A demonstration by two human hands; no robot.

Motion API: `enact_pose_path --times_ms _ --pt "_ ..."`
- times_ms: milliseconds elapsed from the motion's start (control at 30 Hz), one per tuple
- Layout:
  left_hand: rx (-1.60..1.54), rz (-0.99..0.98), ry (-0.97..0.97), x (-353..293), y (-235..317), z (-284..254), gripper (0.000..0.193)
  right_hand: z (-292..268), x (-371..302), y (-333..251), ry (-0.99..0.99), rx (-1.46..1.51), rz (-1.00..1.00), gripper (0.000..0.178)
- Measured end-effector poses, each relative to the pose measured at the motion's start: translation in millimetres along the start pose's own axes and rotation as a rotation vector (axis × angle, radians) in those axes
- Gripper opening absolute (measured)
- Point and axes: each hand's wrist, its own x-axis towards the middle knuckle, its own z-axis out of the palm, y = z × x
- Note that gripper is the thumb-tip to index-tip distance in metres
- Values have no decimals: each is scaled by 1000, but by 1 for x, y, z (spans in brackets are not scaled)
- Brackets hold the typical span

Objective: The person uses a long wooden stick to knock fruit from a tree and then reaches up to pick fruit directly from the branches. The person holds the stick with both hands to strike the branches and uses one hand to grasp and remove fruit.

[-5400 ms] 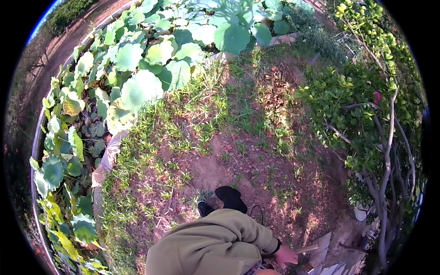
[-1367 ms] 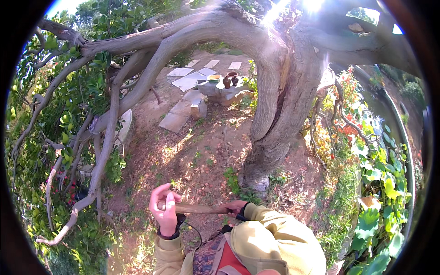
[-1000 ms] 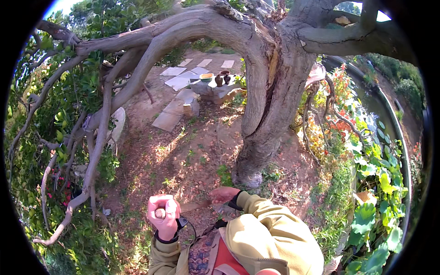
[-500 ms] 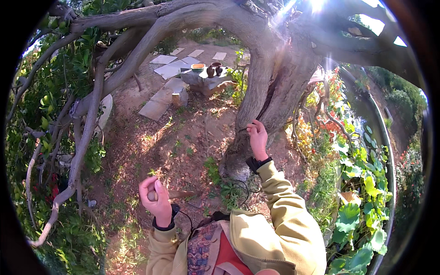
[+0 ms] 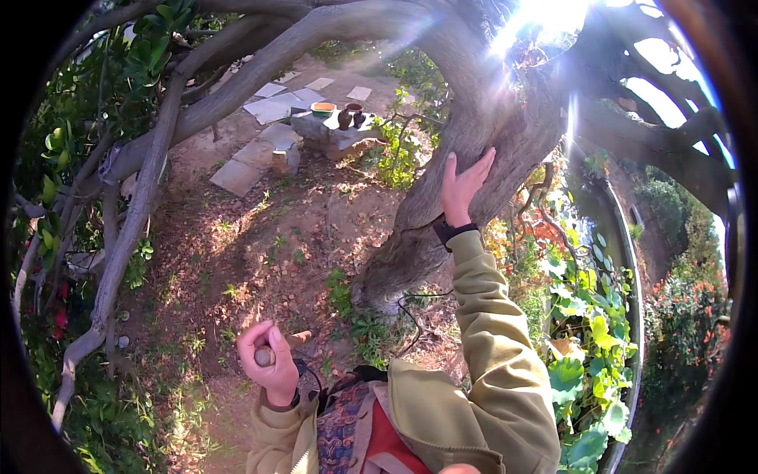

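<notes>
My left hand (image 5: 278,378) is closed round the pale wooden handle (image 5: 264,357) of a short tool. The tool's narrow, rusty-brown end (image 5: 300,338) sticks out past my knuckles; its exact kind cannot be made out. Higher up, my right hand (image 5: 459,191) lies against the thick, furrowed tree trunk (image 5: 417,225), fingers stretched out and thumb apart. Nothing is held in it. Both forearms wear olive sleeves, with dark cuffs at the wrists.
Long bare branches (image 5: 150,189) arch across the left and top. Beyond the trunk a stone slab table (image 5: 332,142) bears an orange-rimmed planter (image 5: 323,108) and dark jars (image 5: 345,120). Paving slabs (image 5: 237,175) lie beside it. Broad-leaved plants (image 5: 567,378) line a curb at right.
My right hand has slid higher along the trunk, and its bent fingers have straightened. My left hand has turned a little, still gripping the tool. The whole view has shifted slightly.
</notes>
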Motion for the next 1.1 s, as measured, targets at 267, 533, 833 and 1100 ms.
enact_pose_path --times_ms 267,533,833,1100 --pt "-18 32 7 10 4 0 16 26 10 15 71 -134 49 99" --pt "14 72 47 29 -4 12 17 37 8 11 144 -274 64 102" --pt "-25 30 22 42 2 41 14 35 7 9 156 -282 78 100" --pt "9 66 44 38 9 57 12 32 9 14 172 -213 134 100"
